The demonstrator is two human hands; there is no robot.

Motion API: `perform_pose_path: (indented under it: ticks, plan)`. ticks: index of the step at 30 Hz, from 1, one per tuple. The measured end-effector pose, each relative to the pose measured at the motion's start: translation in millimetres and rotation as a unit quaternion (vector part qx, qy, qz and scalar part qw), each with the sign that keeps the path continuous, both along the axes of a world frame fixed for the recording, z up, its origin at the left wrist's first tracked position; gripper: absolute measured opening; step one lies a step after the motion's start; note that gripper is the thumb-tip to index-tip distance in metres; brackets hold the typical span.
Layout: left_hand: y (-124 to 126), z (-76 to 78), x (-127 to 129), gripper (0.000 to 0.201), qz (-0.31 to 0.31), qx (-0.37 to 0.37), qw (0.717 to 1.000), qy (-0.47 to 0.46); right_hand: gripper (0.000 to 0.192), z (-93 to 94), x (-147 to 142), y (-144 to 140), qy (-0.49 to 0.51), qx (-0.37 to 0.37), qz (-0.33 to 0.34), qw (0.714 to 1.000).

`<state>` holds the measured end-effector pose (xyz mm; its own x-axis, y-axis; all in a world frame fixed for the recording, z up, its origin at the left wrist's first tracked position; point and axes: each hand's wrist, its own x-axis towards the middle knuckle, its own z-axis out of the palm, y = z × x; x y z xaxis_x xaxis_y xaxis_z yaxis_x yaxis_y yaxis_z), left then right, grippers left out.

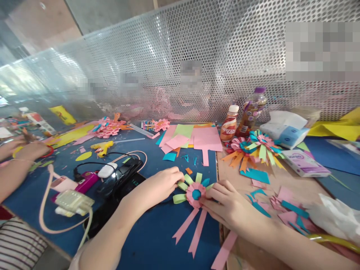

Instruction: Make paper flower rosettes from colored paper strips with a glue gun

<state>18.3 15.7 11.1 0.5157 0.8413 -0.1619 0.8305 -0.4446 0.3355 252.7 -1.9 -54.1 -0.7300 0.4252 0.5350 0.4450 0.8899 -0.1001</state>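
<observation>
**Two hands at a paper rosette on a blue desk**

Forearms enter from the bottom edge of the frame and meet just below centre. Between them lies a paper rosette (195, 194): a pink pleated disc with a teal middle, green loops fanning out along its upper left, and two pink ribbon tails running down toward the bottom of the frame. It rests on the blue desk (152, 240), right beside the seam where a brown board begins.

The left hand (163, 183) is curled, its fingertips pinching one of the green loops at the rosette's upper left edge. The right hand (225, 202) lies on the rosette's right side, fingers pressed against the pink disc; it grips nothing that can be lifted free, so far as can be seen.

Left of centre, a black phone (123, 178) lies among cables, with a white charger (107, 170) and a pink device (86, 182) beside it. A yellow glue gun (102, 147) sits further up. Pink and green paper sheets (194, 138) are stacked at upper centre. To their right stand two drink bottles (230, 128), and near them two finished rosettes (254, 148) with orange and yellow tails. Teal and pink scraps (281, 206) litter the brown board at right.

At the left edge another person's hand (29, 150) rests on the desk, well apart from the work.
</observation>
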Motion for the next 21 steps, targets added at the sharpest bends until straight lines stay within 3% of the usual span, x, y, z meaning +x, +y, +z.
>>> perform_pose_path:
  ticks: [7, 21]
  plan:
    - [-0.4, 2.3, -0.9, 0.05, 0.011, 0.042, 0.999, -0.017, 0.016, -4.1, 0.1, 0.6, -0.001, 0.004, -0.001, 1.0]
    - [3.7, -10.5, 8.6, 0.043, -0.051, 0.064, 0.996, -0.019, 0.017, -5.9, -0.7, 1.4, 0.002, 0.004, -0.003, 1.0]
